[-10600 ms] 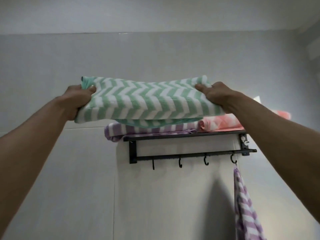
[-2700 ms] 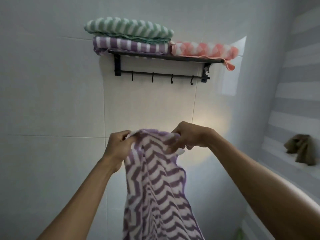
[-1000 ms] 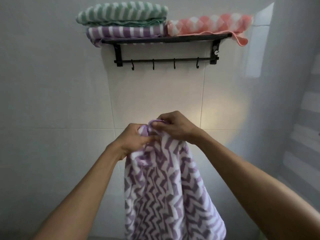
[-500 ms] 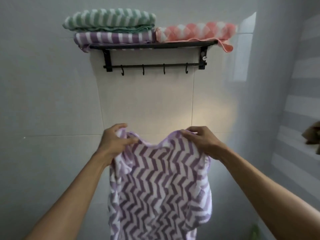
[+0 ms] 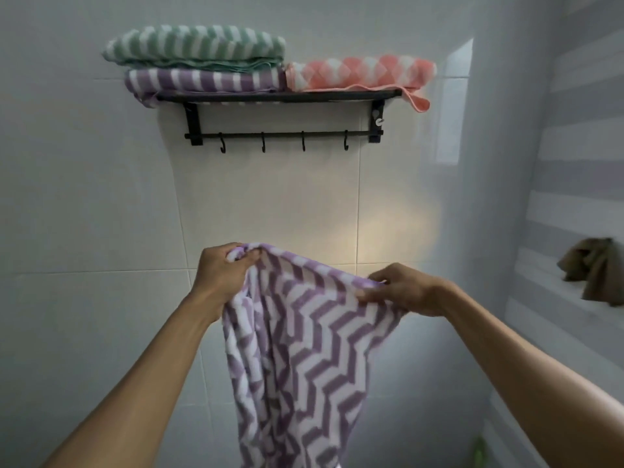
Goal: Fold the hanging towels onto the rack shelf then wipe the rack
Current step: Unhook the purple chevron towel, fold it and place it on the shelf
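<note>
- Left hand, centre-left of frame, is closed on one top corner of the purple towel; the corner is bunched in the fist.
- Right hand, centre-right, pinches the other end of the top edge between thumb and fingers.
- I see the towel hanging free between the hands, top edge sagging from left down to right, body draping to the bottom of frame. The lower end is cut off, so I cannot tell how long it hangs.
- Step in hand, as I judge it: squaring up this towel for its first fold.
- To do it well I would level the two hands, pull the top edge taut, and free the bunched left corner so the edges line up before folding.
- Rack sits upper centre, well above the hands. Its shelf carries a green towel stacked on a folded purple one at left, and a pink towel beside them at right.
- The pink one's corner droops past the shelf's right end; worth tucking in.
- Hooks under the shelf are bare, so this looks like the last towel; wiping not yet done.
- Free shelf space looks scarce; I judge the top of the pink towel the likeliest spot.
- Wall is pale glossy tile, with a warm light patch at centre.
- A brown cloth lies on a ledge at right edge, possibly the wiper.
</note>
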A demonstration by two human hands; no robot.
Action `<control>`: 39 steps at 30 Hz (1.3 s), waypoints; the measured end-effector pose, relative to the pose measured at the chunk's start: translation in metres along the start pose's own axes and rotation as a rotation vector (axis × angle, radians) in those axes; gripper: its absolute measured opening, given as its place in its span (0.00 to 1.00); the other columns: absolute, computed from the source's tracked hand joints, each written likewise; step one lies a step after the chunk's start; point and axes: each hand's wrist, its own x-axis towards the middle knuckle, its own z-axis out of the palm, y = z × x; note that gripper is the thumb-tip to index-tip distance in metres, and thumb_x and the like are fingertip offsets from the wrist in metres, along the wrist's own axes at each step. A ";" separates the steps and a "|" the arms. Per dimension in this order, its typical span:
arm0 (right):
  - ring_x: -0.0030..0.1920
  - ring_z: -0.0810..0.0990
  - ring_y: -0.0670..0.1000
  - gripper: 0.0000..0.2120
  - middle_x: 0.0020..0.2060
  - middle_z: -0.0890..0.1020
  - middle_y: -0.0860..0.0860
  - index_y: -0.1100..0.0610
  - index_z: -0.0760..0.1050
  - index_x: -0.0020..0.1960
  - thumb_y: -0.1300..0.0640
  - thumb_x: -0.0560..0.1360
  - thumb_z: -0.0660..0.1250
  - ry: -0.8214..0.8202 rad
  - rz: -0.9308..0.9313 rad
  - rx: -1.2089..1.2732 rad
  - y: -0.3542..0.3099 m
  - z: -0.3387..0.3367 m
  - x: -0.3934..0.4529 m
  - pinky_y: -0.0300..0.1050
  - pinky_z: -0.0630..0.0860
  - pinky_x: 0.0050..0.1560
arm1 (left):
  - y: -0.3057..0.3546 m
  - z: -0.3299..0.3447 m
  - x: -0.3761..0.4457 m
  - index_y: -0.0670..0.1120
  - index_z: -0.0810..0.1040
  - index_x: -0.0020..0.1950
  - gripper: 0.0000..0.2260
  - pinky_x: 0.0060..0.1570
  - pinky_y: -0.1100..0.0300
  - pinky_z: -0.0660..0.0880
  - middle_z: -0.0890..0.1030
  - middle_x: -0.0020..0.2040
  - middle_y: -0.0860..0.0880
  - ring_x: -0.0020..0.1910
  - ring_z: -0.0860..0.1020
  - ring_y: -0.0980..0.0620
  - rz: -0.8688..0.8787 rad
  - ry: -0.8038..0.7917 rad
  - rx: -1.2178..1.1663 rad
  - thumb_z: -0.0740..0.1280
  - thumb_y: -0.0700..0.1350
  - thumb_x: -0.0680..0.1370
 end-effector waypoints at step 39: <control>0.38 0.81 0.49 0.11 0.38 0.83 0.53 0.55 0.81 0.44 0.47 0.75 0.74 0.190 -0.456 -0.132 -0.104 0.055 0.022 0.43 0.78 0.38 | 0.021 0.022 -0.016 0.40 0.85 0.53 0.10 0.36 0.58 0.79 0.84 0.43 0.45 0.36 0.81 0.51 -0.280 -0.160 -0.356 0.70 0.45 0.79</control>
